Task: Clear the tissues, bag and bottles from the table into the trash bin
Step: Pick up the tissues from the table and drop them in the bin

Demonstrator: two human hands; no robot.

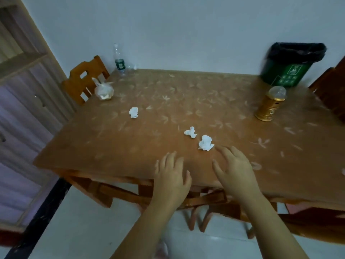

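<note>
Three crumpled white tissues lie on the brown table [115, 146]: one tissue [206, 143] just beyond my right hand's fingertips, a second tissue [190, 132] beside it, a third tissue [133, 112] further left. A knotted white plastic bag [103, 89] sits near the far left edge. A clear bottle with a green label [119, 60] stands at the far left corner. A gold bottle with a clear cap [270, 104] stands at the right. The green trash bin with a black liner [288, 69] is at the far right corner. My left hand [172, 176] and right hand [234, 170] hover open over the near edge, holding nothing.
An orange wooden chair [84, 79] stands at the table's far left side, and another chair [330, 90] at the right edge. Chair legs [196, 212] show under the near edge. A cabinet [24, 90] lines the left wall. A white wall backs the table.
</note>
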